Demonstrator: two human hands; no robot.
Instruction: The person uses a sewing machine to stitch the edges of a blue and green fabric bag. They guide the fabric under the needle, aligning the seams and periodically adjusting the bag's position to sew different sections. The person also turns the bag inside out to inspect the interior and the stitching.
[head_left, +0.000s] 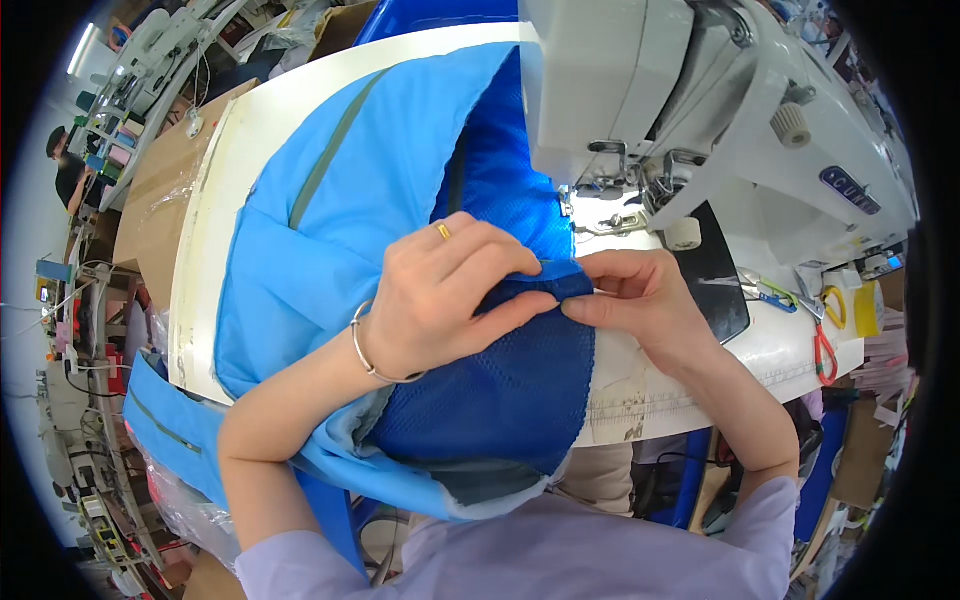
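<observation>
A light blue fabric piece with a dark grey zipper strip lies over the sewing table, its dark blue mesh lining turned up toward me. My left hand, with a ring and a bangle, pinches a folded edge of the lining between thumb and fingers. Close beside it, my right hand pinches the same edge at its right end. Both hands are just in front of the sewing machine's presser foot. Part of the lining runs back to the foot; whether it lies under it is hard to see.
The white sewing machine fills the upper right. Red-handled scissors and other small tools lie on the table at right. A cardboard box stands left, and a blue bin behind. A person is far left.
</observation>
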